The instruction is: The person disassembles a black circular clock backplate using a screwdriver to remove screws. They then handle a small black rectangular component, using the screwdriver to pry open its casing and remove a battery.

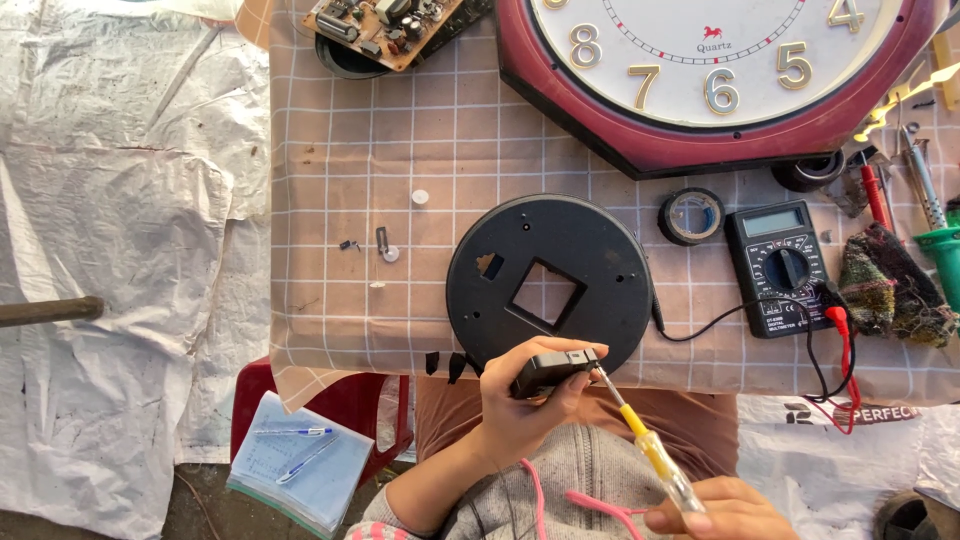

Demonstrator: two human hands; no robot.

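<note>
At the bottom of the frame the right hand [725,510] pinches a yellow-handled screwdriver [650,455], its tip set against a small black clock module [553,368] that the left hand [520,410] wraps tightly, fingers closed around it. A slip of the tip could jab the holding thumb or gouge the module. Beyond, mid-frame, lie a round black backplate [548,280], a multimeter [785,268] and, uppermost, a red wall clock [700,80].
</note>
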